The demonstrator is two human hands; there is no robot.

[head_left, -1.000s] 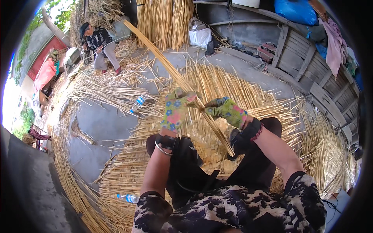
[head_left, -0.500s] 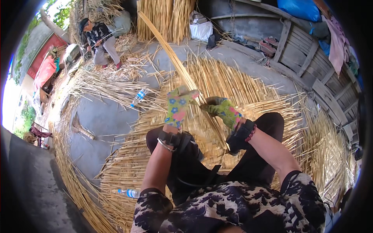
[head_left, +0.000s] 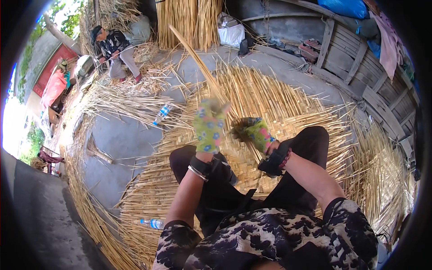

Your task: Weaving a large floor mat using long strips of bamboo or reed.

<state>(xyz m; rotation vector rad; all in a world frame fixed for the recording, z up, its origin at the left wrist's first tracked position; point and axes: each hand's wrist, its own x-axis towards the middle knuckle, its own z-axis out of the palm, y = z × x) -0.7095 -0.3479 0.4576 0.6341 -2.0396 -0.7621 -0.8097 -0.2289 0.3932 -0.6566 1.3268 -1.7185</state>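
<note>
My left hand (head_left: 210,121), in a floral green glove blurred by motion, is closed round a long bundle of split reed strips (head_left: 200,67). Just right of it and a little lower, my right hand (head_left: 249,131), gloved in the same pattern with dark fingertips, grips the lower part of that bundle. The strips rise diagonally toward the upper left. Beneath both hands, between my bent knees, lies a woven reed mat (head_left: 274,103) with loose strip ends fanning out at its edges.
A co-worker (head_left: 114,54) sits at the upper left handling thin strips. Upright reed bundles (head_left: 189,22), a white sack (head_left: 231,36) and wooden boards (head_left: 378,112) line the back and right. Plastic bottles (head_left: 162,114) (head_left: 151,223) and loose straw (head_left: 121,103) lie on the concrete floor (head_left: 103,139).
The bundle's far end has swung to the right, compared with a second ago. My left hand has risen slightly and is now blurred; my right hand stays close beside it on the strips.
</note>
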